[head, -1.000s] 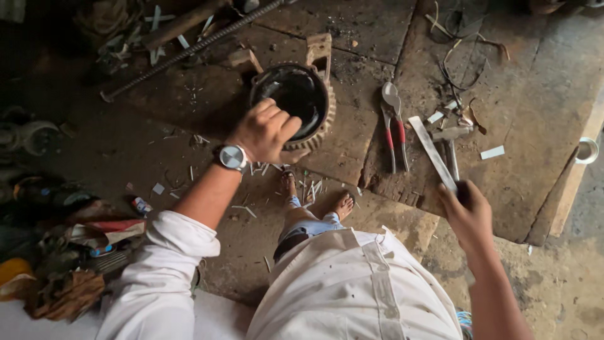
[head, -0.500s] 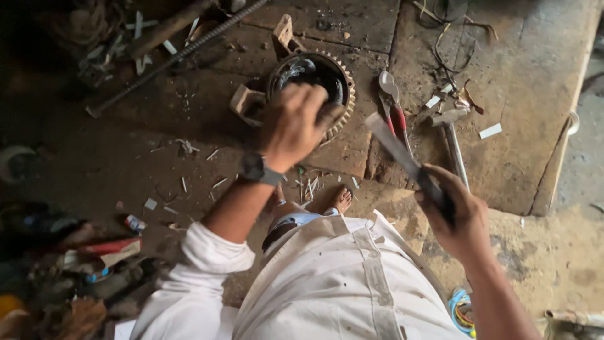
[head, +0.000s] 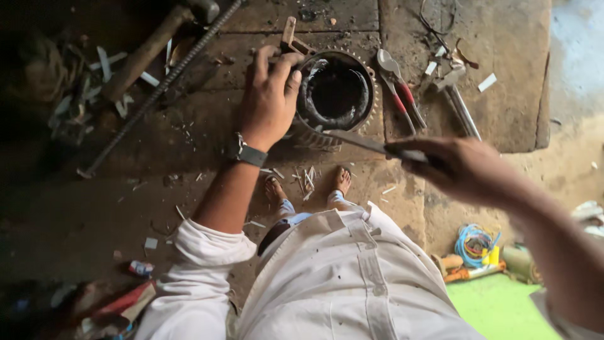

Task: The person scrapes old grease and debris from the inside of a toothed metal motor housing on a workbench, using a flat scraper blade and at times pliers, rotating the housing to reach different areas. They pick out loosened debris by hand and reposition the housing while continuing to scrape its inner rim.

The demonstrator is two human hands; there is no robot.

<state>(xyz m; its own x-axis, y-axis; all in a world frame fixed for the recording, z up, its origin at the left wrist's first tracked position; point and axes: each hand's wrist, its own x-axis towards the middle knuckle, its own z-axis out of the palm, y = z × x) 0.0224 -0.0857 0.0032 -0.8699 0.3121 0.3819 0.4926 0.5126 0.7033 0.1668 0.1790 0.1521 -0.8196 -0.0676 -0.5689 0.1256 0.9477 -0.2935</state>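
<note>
Metal, dark and toothed around its rim, makes up the round motor housing [head: 335, 97], which is set on the stone floor [head: 207, 126] just ahead of the person's bare feet [head: 308, 186]. Black windings can be seen packed inside its open bore. The housing's near-left edge is gripped by the left hand [head: 269, 94], with the fingers [head: 267, 63] spread apart and curled over the rim. A long flat blade [head: 355, 141] is held in the right hand [head: 462, 167], the fingers closed tightly round its handle, and its tip is laid over the housing's near rim.

A slip is judged to be the main risk: were the blade pushed hard and allowed to skid off the rim, it could be driven toward the left hand, which is kept very near its line. The windings might also be nicked if the tip were let down into the bore. The housing could be tipped or rolled if the steadying grip were loosened.

Red-handled pliers [head: 399, 85] and a hammer [head: 456, 94] are left just to the right of the housing; a ribbed steel bar [head: 160, 85] is laid well to the left. Scattered shavings underfoot could be stepped on.
</note>
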